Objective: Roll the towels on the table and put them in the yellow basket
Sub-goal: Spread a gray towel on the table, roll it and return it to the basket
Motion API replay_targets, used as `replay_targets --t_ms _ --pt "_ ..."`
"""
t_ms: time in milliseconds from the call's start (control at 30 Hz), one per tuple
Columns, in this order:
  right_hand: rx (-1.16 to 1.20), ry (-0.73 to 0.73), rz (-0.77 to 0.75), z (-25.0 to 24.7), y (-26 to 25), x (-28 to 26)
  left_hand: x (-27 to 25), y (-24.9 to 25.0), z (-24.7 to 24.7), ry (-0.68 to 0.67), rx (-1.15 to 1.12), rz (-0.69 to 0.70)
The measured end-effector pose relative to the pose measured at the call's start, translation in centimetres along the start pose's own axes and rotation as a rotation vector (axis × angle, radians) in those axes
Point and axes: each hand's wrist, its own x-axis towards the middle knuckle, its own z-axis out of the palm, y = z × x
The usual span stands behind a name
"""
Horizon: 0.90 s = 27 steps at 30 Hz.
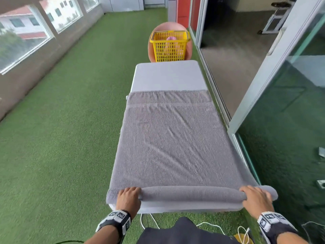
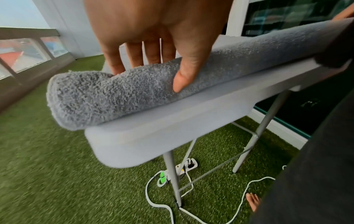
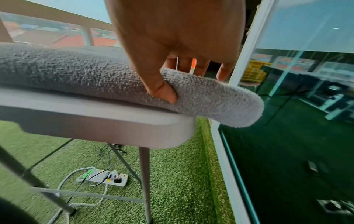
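– What is lying on the table (image 1: 167,76) right now?

– A grey towel (image 1: 168,141) is lying spread flat along the white table, covering most of it. Its near edge is sitting in a thin roll (image 1: 190,193) across the table's near end, with both ends of the roll sticking out a little past the table's sides.

– And what are the hands doing?

– The left hand (image 1: 129,196) is gripping the roll near its left end. In the left wrist view the thumb (image 2: 184,77) is pressing the near side of the roll while the fingers (image 2: 134,54) are curling over the top to the far side. The right hand (image 1: 255,197) is gripping the roll near its right end in the same way, with the thumb (image 3: 162,89) digging into the near side and the fingers (image 3: 201,66) reaching over the top.

– Where is the basket standing?

– The yellow basket (image 1: 169,45) is standing on a round pink surface (image 1: 152,50) just past the far end of the table. Something pink (image 1: 170,38) is showing inside it; I cannot tell what it is.

– What else is showing?

– A power strip (image 3: 107,178) with white cables (image 2: 153,201) is lying on the green turf (image 1: 61,138) under the table, and a glass wall (image 1: 281,111) is running along the right.
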Motion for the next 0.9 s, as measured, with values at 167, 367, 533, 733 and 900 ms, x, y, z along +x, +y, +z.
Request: replay_targets --t_ms 167,367,533,733,900 --pt "0.003 -0.048 0.004 0.2 0.7 0.0 0.1 1.6 0.3 0.036 0.004 0.045" --pt "-0.001 -0.084 -0.124 0.7 -2.4 -0.5 -2.6 -4.7 0.6 0.013 -0.01 0.003" --pt "0.018 -0.16 -0.11 0.9 -3.6 0.8 -2.2 -5.7 0.1 0.022 -0.023 0.036" --pt "0.135 0.002 -0.16 1.2 -3.1 1.2 -0.9 -5.0 0.5 0.139 -0.035 -0.094" --pt "-0.026 -0.141 -0.18 2.5 -2.9 0.9 -0.8 -3.3 0.6 -0.036 0.061 -0.053"
